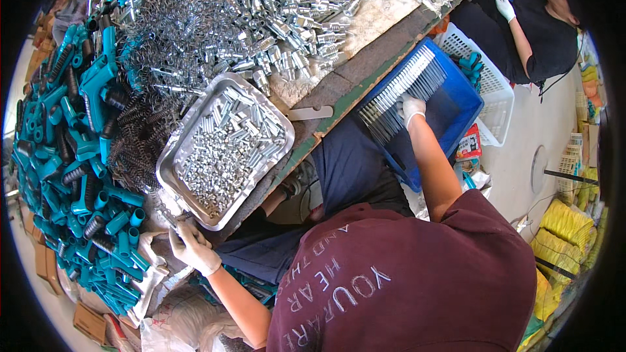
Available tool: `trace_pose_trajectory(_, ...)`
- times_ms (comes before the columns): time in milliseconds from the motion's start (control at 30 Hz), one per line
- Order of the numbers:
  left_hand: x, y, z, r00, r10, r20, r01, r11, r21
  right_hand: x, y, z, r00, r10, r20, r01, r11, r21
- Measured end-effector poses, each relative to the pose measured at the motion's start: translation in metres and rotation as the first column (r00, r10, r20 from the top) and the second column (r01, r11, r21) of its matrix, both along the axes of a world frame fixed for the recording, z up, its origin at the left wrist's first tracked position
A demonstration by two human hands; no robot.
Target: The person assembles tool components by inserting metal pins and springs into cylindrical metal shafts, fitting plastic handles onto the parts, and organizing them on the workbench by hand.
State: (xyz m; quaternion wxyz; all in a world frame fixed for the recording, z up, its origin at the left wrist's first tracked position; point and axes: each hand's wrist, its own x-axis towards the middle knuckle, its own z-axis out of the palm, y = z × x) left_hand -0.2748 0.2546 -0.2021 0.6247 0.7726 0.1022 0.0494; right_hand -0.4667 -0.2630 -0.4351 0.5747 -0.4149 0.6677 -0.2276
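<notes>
My left hand (194,249), in a white glove, is at the table's near left edge, beside the metal pan (164,168). Its fingers close on a slim silvery metal part (167,216), whose exact kind I cannot make out. Far to the right, my right hand (411,108), also gloved, reaches into a blue plastic tray (466,101). Long thin metal rods (385,107) lie there side by side in a row. The right fingers are bent onto the rods and look pinched on one; their tips are partly hidden. Small nuts and short metal tubes (222,163) fill the pan.
Teal pistol-shaped housings (91,101) are heaped at left, beside dark springs (140,133). Metal fittings (274,19) cover the far table. A flat metal strip (310,113) lies near the green table edge. Right of the tray stands a white basket (499,107); a co-worker (521,26) is beyond.
</notes>
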Motion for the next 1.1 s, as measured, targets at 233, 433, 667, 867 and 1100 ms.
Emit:
trace_pose_trajectory(233, 0.0, 0.0, -0.001, 1.0, 0.021, -0.004, -0.021, 0.999, 0.033, -0.007, -0.005, 0.001, 0.978, 0.142, -0.155, -0.16, 0.981, -0.108)
trace_pose_trajectory(433, 0.002, 0.001, -0.003, 1.0, 0.022, 0.0, -0.022, 0.999, 0.05, 0.002, -0.004, 0.021, 0.625, 0.15, -0.766, -0.64, 0.659, -0.394)
trace_pose_trajectory(667, 0.0, -0.003, -0.001, 1.0, 0.024, 0.001, -0.024, 1.0, 0.013, 0.006, -0.009, 0.021, 0.618, 0.194, -0.762, -0.602, 0.74, -0.3)
trace_pose_trajectory(867, -0.007, 0.006, 0.018, 0.997, -0.03, -0.069, 0.021, 0.991, -0.131, -0.014, -0.021, 0.029, 0.805, 0.244, -0.541, -0.536, 0.689, -0.487)
trace_pose_trajectory(1100, -0.037, -0.044, 0.072, 0.894, -0.41, -0.18, 0.401, 0.912, -0.086, 0.06, 0.117, 0.251, 0.677, 0.586, 0.445, -0.399, 0.8, -0.448)
